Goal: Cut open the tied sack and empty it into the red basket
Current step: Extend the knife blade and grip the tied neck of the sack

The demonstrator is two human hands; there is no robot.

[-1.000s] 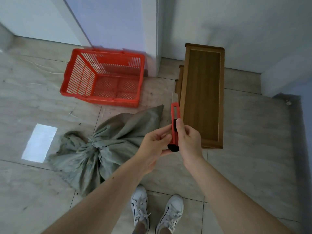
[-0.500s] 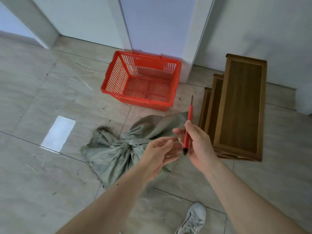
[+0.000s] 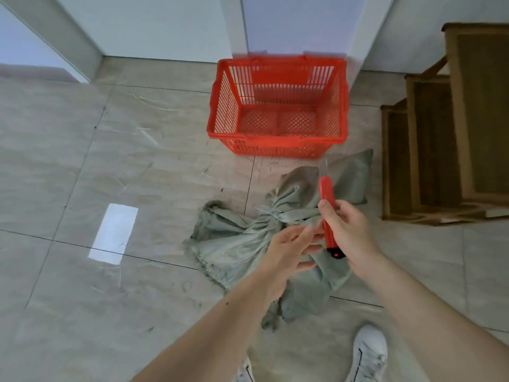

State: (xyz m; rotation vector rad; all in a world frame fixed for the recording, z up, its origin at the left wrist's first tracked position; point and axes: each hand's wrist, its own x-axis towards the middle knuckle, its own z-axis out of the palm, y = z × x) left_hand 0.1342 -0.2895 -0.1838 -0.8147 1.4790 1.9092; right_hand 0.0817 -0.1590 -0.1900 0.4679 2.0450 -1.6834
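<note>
The floor [image 3: 82,161] lay bare to the left, leaving room to work. The basket [image 3: 278,139] stood empty just beyond the sack [image 3: 237,238], presumably placed for tipping. The sack lay tied, uncut. The right hand [image 3: 349,232] gripped the knife [image 3: 327,213], blade pointing away; the left hand [image 3: 286,249] hung loosely spread beside it, holding nothing

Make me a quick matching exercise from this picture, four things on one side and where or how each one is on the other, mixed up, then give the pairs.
Things:
1. red basket
2. sack
3. utility knife
4. wooden stand

States:
A. held in the right hand, blade out
B. empty, beside the wall
C. right of the basket
D. tied, lying on the floor tiles

Pairs: 1-B, 2-D, 3-A, 4-C
</note>
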